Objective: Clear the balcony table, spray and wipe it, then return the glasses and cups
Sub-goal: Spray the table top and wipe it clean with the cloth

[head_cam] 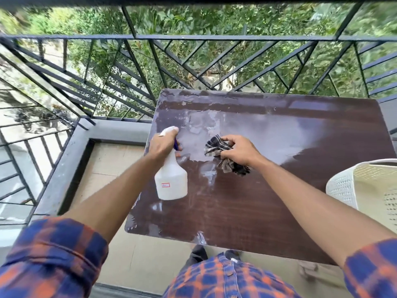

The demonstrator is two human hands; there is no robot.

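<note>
The fingers [179, 149] of the left hand [162, 145] are clamped around the neck of a white spray bottle [170, 179], at the left of centre in the frame. One fingertip lies over the white nozzle head at the top and others curl by the blue trigger. The bottle hangs tilted over the left part of the worktop [268, 190], its round body lower in the frame than the hand, with a small red-edged label on its side.

The right hand [240, 150], near the middle of the frame, has its fingers closed on a bunched dark checked cloth [214, 147]. One end of the cloth sticks out toward the bottle, and the other trails below the palm toward lower right. Whether the cloth touches the surface I cannot tell.

The worktop is dark brown wood grain, with pale wet streaks and patches across its upper left half. Its near and right parts look darker.

A cream perforated plastic chair [365, 186] stands at the right edge of the frame, just beside the worktop. A dark metal railing [193, 37] crosses the top, with green foliage beyond it. Both forearms come out of rolled blue and orange checked sleeves [53, 254].
</note>
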